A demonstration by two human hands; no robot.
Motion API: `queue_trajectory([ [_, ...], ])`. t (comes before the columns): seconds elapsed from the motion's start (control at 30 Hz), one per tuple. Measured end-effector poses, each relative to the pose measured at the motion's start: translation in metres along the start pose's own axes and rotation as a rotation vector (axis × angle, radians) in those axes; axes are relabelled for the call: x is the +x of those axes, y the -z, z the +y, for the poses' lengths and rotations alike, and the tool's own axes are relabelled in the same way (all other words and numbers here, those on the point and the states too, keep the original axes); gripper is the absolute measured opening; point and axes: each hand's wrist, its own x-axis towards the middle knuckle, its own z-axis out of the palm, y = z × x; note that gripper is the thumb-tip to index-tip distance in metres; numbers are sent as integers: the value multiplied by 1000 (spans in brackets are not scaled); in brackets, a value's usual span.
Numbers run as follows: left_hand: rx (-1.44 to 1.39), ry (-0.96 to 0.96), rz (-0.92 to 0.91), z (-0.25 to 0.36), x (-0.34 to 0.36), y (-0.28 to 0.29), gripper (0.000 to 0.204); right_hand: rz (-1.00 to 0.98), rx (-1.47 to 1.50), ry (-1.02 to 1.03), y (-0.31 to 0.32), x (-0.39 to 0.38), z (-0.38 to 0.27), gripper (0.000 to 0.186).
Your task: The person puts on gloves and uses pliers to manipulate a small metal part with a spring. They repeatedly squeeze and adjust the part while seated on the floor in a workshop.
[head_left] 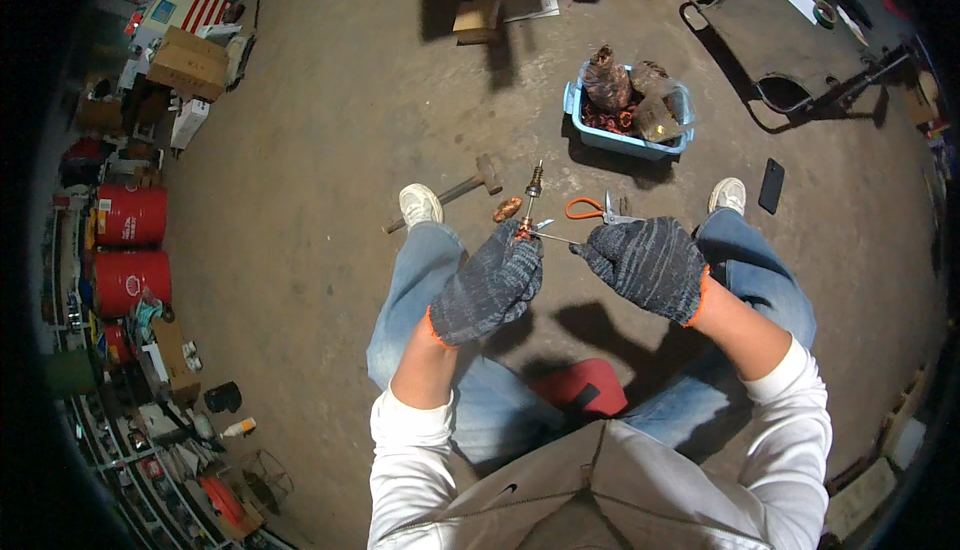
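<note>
I see both gloved hands working near the centre of the frame. The left hand (487,285) comes from lower centre-left, its forearm slanting up and to the right, fingers curled inward and closed at their upper end around a copper-coloured piece (525,231). A slim metal shaft (531,206) with a ringed sleeve (535,184) rises from that grip, just above the frame's centre.

The right hand (648,268) reaches in from lower right, wrist level with the left one's, back of the glove toward me, fingertips pointing left. They pinch the end of a thin metal rod (556,240), whose far end meets the copper-coloured piece. Orange-handled scissors (586,209) lie just above the right hand; I cannot tell whether they touch.
</note>
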Motion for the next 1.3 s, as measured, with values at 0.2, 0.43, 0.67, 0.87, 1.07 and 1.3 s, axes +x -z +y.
queue_trajectory([
  [0.2, 305, -41, -63, -12, -4, 2, 29, 0, -101, 51, -5, 1, 2, 20],
  [0.43, 564, -535, -69, -24, -1, -11, 26, 37, 17, 70, 11, 5, 2, 15],
  [0.67, -778, 91, -87, -1, -5, -6, 27, 229, 346, 193, 31, 5, 14, 26],
  [0.87, -1042, 126, -13, 9, -7, -10, 38, 103, 405, 201, 36, 2, 14, 34],
  [1.07, -1469, 116, -90, -1, -8, -8, 37, 183, 327, 321, 29, 3, 15, 29],
  [1.3, -1060, 83, -25, -9, -4, -6, 26, 81, 412, 325, 35, 4, 12, 24],
])
